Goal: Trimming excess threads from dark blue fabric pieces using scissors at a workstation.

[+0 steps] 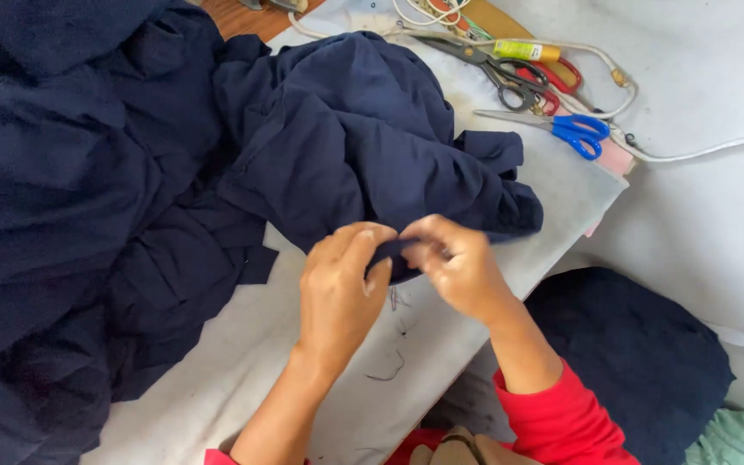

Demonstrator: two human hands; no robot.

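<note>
Two hands meet at centre frame, both pinching one small edge of navy fabric [363,146] over a white padded board [243,370]

Far left: the bulk of the dark cloth fills the whole left half in heaped folds and runs off the left and top edges. Cannot tell if it is one garment or several pieces

Centre left: left hand [337,284] has its fingers curled narrow, thumb pressed against the cloth edge, nipping it shut. Centre right: right hand [454,267], red sleeve [561,422] below it, has its fingertips bunched tight on the same edge, touching the left hand's

Judgement on doing this well: keep both pinches close together so the edge stays taut between them; let the board carry the weight of the heap so it does not drag the piece away; work only the bit between the fingertips

Upper right: black-handled shears [497,73] and blue-handled scissors [574,129] lie near each other on the board's far end, with a white cord [699,151] trailing right. Lower right: a dark navy bundle [639,362] lies below the board, pale green cloth [738,439] at the corner

Hard to make out: what lies between the fingertips (seam, thread or fold) is covered by the fingers; right hand is motion-blurred; loose threads on the board are faint; items at top edge are cut off
</note>
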